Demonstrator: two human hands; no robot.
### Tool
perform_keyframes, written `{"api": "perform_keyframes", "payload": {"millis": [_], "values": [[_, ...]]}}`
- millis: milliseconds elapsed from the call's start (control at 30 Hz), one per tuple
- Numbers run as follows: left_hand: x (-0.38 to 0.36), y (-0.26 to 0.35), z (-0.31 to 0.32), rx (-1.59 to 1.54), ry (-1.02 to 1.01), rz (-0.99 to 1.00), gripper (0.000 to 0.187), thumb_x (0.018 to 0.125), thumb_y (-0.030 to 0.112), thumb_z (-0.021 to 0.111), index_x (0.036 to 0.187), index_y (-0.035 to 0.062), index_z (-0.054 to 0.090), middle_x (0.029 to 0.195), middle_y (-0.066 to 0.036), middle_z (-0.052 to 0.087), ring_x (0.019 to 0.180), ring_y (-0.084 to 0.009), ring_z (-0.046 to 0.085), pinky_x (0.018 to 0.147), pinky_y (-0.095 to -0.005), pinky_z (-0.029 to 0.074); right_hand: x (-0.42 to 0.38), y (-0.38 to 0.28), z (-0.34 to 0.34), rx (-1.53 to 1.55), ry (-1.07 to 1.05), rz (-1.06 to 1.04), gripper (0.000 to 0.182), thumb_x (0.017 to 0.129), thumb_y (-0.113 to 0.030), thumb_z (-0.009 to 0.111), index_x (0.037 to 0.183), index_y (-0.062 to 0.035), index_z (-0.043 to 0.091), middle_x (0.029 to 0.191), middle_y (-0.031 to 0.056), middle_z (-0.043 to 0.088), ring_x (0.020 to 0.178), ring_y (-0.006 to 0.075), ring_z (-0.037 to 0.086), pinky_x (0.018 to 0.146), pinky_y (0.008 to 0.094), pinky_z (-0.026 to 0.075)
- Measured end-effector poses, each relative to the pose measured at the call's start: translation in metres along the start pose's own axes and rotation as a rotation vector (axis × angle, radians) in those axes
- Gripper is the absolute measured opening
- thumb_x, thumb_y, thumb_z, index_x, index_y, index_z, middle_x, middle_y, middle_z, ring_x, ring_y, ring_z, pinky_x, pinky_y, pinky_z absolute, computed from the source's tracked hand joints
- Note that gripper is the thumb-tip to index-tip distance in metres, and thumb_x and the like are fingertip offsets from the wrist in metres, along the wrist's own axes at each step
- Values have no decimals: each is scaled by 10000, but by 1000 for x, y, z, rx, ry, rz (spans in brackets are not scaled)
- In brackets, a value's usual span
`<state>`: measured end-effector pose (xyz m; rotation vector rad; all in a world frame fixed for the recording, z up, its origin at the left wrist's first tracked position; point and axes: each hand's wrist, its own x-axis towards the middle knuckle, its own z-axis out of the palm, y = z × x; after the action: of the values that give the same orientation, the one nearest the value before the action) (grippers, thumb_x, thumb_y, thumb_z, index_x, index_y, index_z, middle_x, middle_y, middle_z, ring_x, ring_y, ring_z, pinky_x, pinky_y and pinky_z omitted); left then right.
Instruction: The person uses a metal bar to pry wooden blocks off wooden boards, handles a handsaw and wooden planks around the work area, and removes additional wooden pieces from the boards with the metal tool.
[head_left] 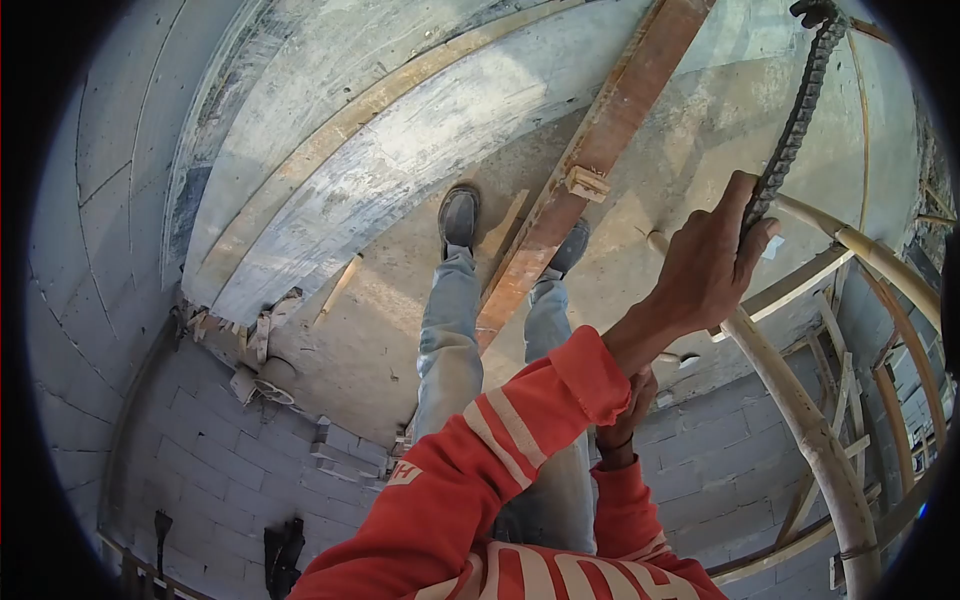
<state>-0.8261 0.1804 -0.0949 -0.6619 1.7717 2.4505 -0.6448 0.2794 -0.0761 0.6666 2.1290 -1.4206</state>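
Observation:
My left hand (705, 255) reaches across to the right, its fingers wrapped round a dark ribbed steel bar (800, 115) with a hooked, claw-like end at the top. My right hand (630, 412) is lower, closer to my body, and looks curled; the left sleeve hides part of it, and I cannot tell what it holds. A small dark-and-pale object (686, 360) shows just past my left wrist. A long reddish-brown beam (612, 125) runs between my shoes, with a small wooden block (588, 183) on it.
Large curved, whitish-grey panels (430, 130) stand to the left. Bamboo poles (800, 410) and timber pieces form a frame at right. A grey block wall (220, 450) lies behind, with wood scraps (262, 338) and loose blocks (345, 450) along its foot. A stick (338, 290) lies on the floor.

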Motion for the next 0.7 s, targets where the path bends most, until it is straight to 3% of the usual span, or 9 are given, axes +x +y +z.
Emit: {"api": "perform_keyframes", "payload": {"millis": [33,133,167,267,367,567,600,633,700], "values": [[-10,-17,-7,91,7,-67,291,981,248,502,1145,24,416,677,-180,521,589,-393,520,612,-451,388,-1,20,8,22,35,-97,467,1021,-465,358,740,-96,407,563,-46,387,418,35,309,373,226,238],[-79,-161,-44,441,152,-419,358,960,234,516,1196,-26,448,955,-273,603,893,-454,589,782,-474,451,-45,42,7,349,-172,796,450,994,-506,409,766,-118,420,563,-58,340,417,48,297,379,226,219],[-111,-217,-58,384,175,-772,441,928,282,555,1207,-44,456,1008,-288,611,946,-458,595,821,-490,458,-52,45,3,415,-212,1060,442,984,-517,426,775,-128,426,563,-63,320,417,51,293,383,222,207],[-79,-187,-56,636,156,-738,471,895,304,576,1198,-38,461,1047,-311,605,986,-469,589,839,-513,455,-39,19,-7,493,-257,1191,408,968,-515,464,814,-138,449,566,-66,277,418,57,274,390,217,184],[-83,-185,-47,619,158,-706,399,909,281,547,1173,2,440,968,-293,634,916,-479,614,793,-552,472,-28,8,-20,413,-320,1206,384,967,-527,457,809,-178,485,566,-78,253,438,58,238,411,225,188],[-85,-199,-39,325,179,-858,389,900,262,557,1153,-18,463,1031,-269,625,998,-456,594,849,-532,455,-8,-36,-24,438,-311,1378,373,967,-507,475,913,-138,495,614,-65,254,488,60,258,445,221,221],[-81,-197,-39,276,193,-864,364,896,223,556,1145,-23,458,951,-245,635,880,-409,645,751,-497,497,-3,-43,-23,420,-317,1383,374,966,-510,476,913,-140,496,613,-67,255,487,59,256,443,220,221],[-77,-195,-37,279,190,-870,364,896,223,556,1145,-23,458,951,-245,635,880,-409,645,751,-497,497,2,-50,-23,404,-321,1390,375,965,-513,476,912,-142,497,613,-69,255,486,58,254,441,220,220],[-70,-187,-33,18,317,-863,239,889,168,580,999,-8,462,695,-122,552,522,-231,573,428,-373,442,12,-64,-27,431,-318,1404,371,963,-486,502,928,-118,468,593,-62,251,477,62,266,435,231,214]]}}
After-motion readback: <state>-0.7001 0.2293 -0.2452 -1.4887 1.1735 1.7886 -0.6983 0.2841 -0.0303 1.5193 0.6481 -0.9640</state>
